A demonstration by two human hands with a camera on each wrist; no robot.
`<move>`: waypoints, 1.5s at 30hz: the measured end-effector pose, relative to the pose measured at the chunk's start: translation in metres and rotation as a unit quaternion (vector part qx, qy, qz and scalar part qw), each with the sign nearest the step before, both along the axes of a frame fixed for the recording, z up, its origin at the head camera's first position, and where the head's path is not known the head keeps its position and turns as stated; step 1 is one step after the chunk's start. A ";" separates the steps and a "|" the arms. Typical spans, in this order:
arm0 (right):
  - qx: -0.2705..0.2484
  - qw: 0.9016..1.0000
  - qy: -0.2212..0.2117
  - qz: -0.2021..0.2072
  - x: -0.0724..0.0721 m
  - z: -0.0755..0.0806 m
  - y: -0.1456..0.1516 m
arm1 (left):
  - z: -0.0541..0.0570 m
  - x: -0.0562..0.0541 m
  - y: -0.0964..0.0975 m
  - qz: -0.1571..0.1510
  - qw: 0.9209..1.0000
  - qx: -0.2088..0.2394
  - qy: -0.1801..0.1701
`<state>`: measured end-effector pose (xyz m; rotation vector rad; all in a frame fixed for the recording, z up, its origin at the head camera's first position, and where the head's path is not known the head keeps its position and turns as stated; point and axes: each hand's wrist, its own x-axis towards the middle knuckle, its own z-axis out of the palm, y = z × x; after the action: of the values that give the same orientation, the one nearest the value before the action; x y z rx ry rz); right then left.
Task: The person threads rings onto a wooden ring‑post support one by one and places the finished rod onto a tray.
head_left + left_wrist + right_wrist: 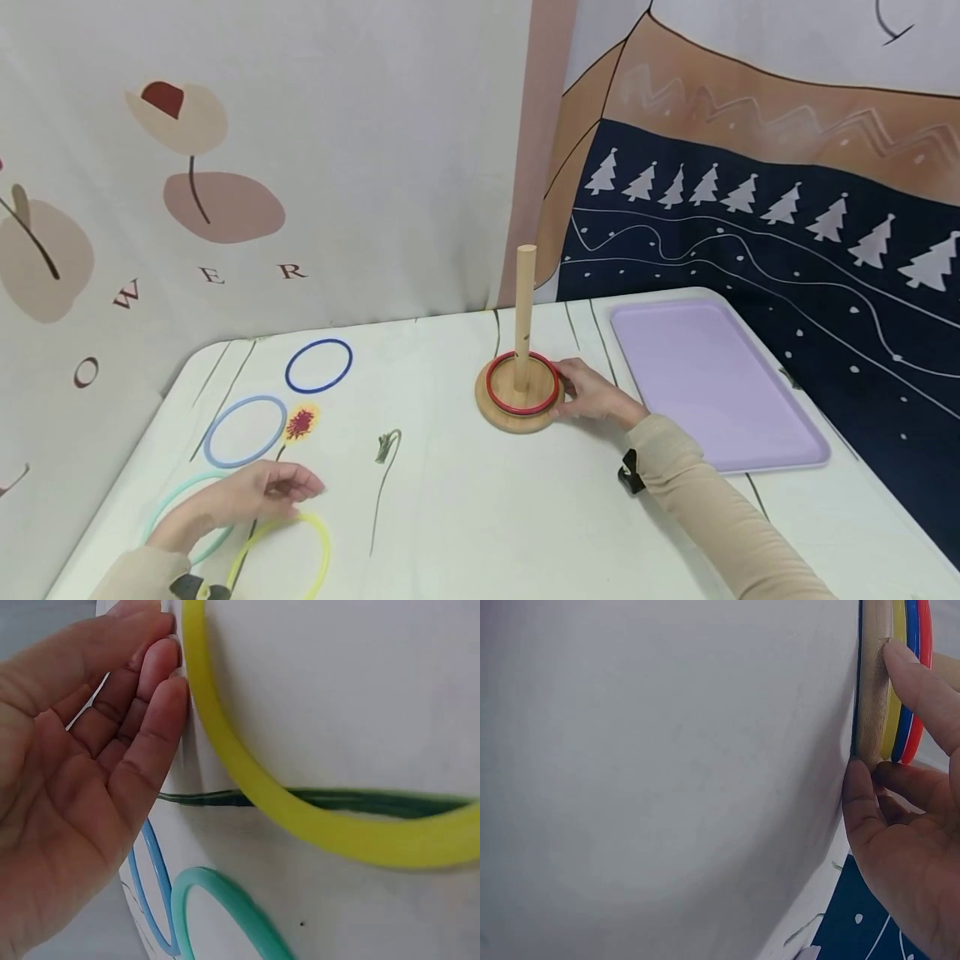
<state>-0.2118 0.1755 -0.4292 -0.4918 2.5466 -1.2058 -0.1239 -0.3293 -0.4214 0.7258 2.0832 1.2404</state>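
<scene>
In the head view my right hand (592, 392) grips the edge of a round wooden ring stand (524, 308) with an upright post. The right wrist view shows its thumb on the base edge, fingers curled against the side and underside. Around the post lie a red ring (926, 645), a blue ring (910, 690) and a yellow ring (892, 727), stacked flat on the base. My left hand (251, 493) hovers over the table's left side with relaxed fingers, holding nothing. Its fingertips are right beside another yellow ring (232, 761) on the table.
Left of the stand lie a dark blue ring (315, 391), a light blue ring (255, 398) and a teal ring (202, 877), partly behind the left hand. A purple tray (720, 383) lies at the right. Printed cloth hangs behind the white table (450, 500).
</scene>
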 end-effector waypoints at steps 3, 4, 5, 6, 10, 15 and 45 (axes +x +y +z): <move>-0.006 1.000 -0.002 0.003 0.000 -0.001 0.000 | -0.003 0.002 -0.001 0.007 1.000 -0.004 0.022; -0.005 1.000 -0.001 0.003 -0.001 -0.001 0.001 | -0.003 0.003 -0.001 0.010 1.000 -0.005 0.028; -0.007 1.000 -0.001 0.003 -0.001 -0.001 0.000 | -0.004 0.004 -0.001 0.012 0.999 -0.005 0.034; -0.008 1.000 0.000 0.003 -0.001 -0.001 0.000 | -0.005 0.004 -0.001 0.013 0.999 -0.005 0.041; -0.008 1.000 0.001 0.003 -0.001 -0.001 0.000 | -0.005 0.006 -0.001 0.025 0.998 -0.011 0.054; -0.002 1.000 0.002 0.003 0.000 0.000 0.001 | -0.004 0.009 -0.001 0.040 0.997 -0.027 0.061; -0.010 1.000 0.008 0.001 0.001 -0.001 0.001 | 0.002 0.006 0.011 0.034 0.995 -0.076 0.059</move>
<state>-0.2109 0.1769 -0.4307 -0.5103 2.5497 -1.2339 -0.1182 -0.3187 -0.4198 0.6796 2.2868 1.0838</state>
